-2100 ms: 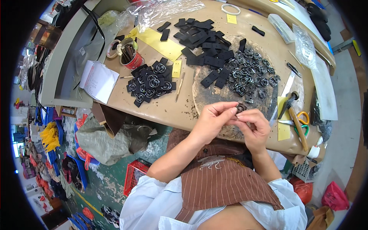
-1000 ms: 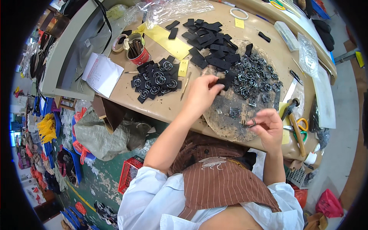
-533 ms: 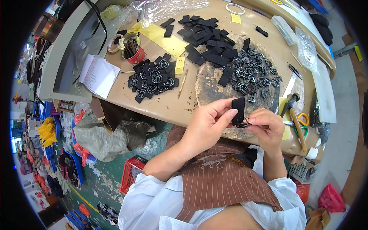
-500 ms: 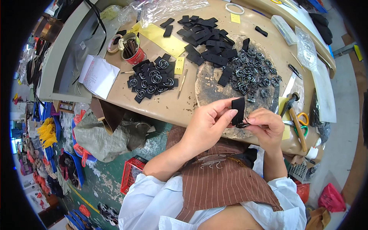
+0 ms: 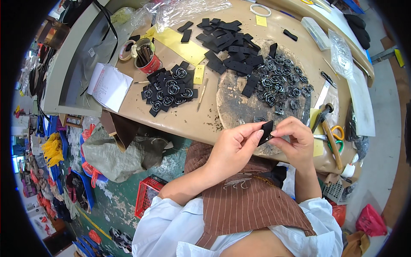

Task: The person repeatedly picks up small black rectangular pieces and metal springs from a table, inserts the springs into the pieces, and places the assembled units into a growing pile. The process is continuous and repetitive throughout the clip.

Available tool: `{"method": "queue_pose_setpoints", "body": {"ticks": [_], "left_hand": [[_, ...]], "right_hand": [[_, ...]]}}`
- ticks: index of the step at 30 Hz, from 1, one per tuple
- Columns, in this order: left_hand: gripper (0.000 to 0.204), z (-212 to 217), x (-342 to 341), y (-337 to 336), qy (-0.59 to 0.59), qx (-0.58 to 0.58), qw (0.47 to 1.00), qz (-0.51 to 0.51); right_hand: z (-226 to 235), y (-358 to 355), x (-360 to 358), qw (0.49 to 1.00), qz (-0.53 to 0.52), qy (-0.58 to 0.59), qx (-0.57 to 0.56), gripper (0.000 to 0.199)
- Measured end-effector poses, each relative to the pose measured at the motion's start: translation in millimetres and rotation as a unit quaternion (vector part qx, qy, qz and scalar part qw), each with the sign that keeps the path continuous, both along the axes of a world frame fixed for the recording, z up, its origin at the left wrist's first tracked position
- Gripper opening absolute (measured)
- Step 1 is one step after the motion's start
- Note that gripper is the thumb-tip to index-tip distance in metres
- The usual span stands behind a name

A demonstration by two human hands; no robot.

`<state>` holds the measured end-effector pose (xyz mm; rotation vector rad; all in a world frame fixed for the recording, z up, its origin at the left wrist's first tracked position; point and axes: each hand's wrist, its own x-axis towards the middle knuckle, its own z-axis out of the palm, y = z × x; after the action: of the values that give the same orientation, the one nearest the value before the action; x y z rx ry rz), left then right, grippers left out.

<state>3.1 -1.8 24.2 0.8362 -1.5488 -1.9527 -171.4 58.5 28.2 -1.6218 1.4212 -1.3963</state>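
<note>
My left hand (image 5: 237, 143) pinches a small black fabric tab (image 5: 266, 132) between thumb and fingers, above the near edge of a worn round board (image 5: 231, 103). My right hand (image 5: 295, 139) is closed at the tab's right edge, thumb and fingertips pressed together. A small shiny bit shows at the tab's lower edge between the hands; its shape is mostly hidden. Just beyond lies a pile of dark metal spiral ornaments (image 5: 269, 98) on the board. Behind them is a heap of loose black tabs (image 5: 227, 38). To the left sits a pile of tabs with spiral ornaments (image 5: 171, 89).
A hammer (image 5: 332, 141) and scissors (image 5: 338, 133) lie right of the board. Leftward are a pointed stick (image 5: 202, 95), a red tin (image 5: 150, 65) of dark strips, tape (image 5: 125, 50) and a notepad (image 5: 112, 88). A red crate (image 5: 147, 195) stands below the table.
The black tab has tipped from nearly upright to slanting. My right fingers have moved up along its right edge, and the dark metal piece at its lower end shows less.
</note>
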Motion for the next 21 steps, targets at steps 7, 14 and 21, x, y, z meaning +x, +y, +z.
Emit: {"method": "queue_pose_setpoints", "body": {"ticks": [7, 14, 21], "left_hand": [[0.026, -2, 1, -2, -0.006, -0.024, 1.0, -0.011], [0.023, -8, -4, 2, 0.042, -0.008, 0.998, 0.04], [0.029, -11, 2, 2, 0.027, -0.09, 0.996, -0.001]], "right_hand": [[0, -1, 0, 0.999, 0.008, -0.04, 0.031, 0.021], [1, 0, 4, 0.995, 0.005, -0.081, 0.055, 0.019], [-3, 5, 10, 0.97, -0.006, -0.223, 0.097, 0.028]]}}
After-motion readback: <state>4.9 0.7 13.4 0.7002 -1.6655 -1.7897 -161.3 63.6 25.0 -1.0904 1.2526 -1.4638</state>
